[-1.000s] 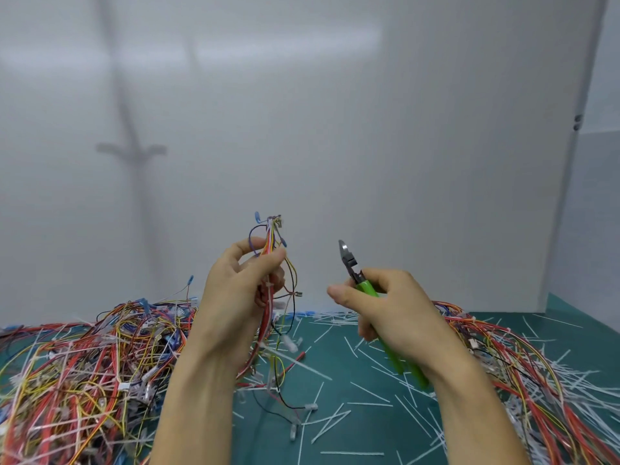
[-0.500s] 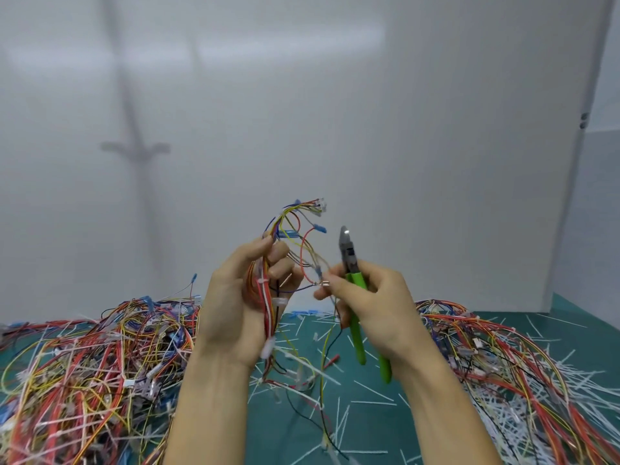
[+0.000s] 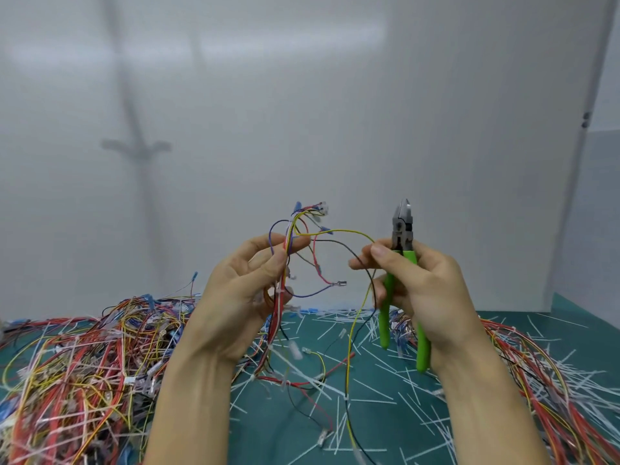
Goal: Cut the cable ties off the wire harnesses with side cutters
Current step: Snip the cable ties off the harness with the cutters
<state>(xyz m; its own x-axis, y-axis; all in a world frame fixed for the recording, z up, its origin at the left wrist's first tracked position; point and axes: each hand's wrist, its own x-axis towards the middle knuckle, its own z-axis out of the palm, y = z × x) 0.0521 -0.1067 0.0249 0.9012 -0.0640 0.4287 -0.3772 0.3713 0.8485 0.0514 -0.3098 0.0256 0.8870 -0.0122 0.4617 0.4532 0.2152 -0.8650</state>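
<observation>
My right hand (image 3: 426, 290) grips the green side cutters (image 3: 402, 229), tips up, its thumb and forefinger pinching what looks like 1 yellow wire (image 3: 345, 232). My left hand (image 3: 241, 297) clenches the wire harness (image 3: 288, 250), held above the green surface (image 3: 567, 313) strewn with cut ties (image 3: 375, 401).

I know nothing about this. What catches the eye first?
Two hands in the middle: the left hand grips a bundle of coloured wires, the right hand holds green-handled cutters pointing up and pinches a yellow wire. Wire heaps at left and right lie on a green mat strewn with white cut ties.
</observation>
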